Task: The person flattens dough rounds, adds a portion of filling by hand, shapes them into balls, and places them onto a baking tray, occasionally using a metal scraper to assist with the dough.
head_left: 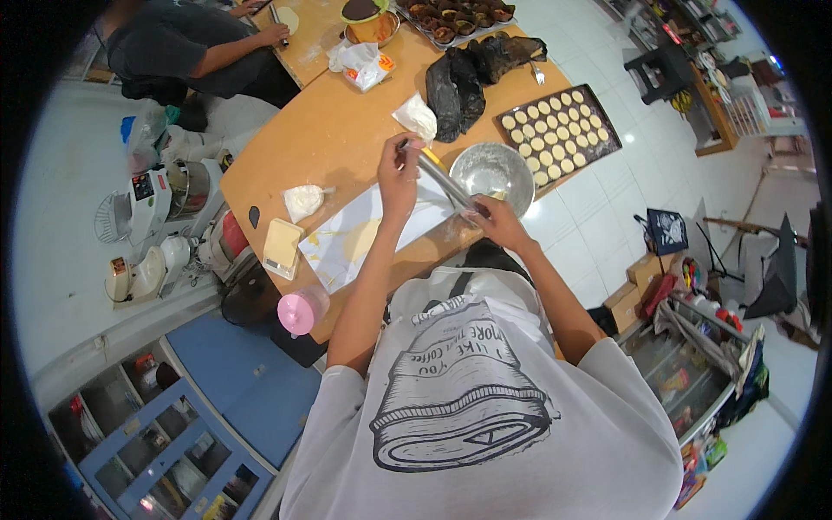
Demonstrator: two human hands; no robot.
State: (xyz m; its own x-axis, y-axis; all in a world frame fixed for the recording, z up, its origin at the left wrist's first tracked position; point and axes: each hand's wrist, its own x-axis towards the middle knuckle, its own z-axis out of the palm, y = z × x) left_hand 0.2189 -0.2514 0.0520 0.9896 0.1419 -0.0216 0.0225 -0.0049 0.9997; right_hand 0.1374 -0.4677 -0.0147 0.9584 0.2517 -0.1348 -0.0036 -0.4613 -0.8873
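A thin steel rolling pin (445, 180) slants over the table, held at both ends. My left hand (399, 178) is closed round its upper end, and my right hand (500, 224) grips the lower one. Beneath lies a white sheet (334, 269) with yellow smears and a flat pale piece of dough (360, 239). Close to my right hand stands a metal bowl (523, 178) dusted with flour. Part of a yellow object (432, 159) shows behind the pin; its kind is hidden. A plastic bag of white powder (416, 116) lies beyond my left hand.
A dark tray of round dough pieces (498, 121) sits at the right edge. Black plastic bags (455, 91) lie beside it. At left are another powder bag (303, 202), a kitchen scale (282, 247) and a pink-lidded container (296, 314). A co-worker (173, 43) rolls dough at far left.
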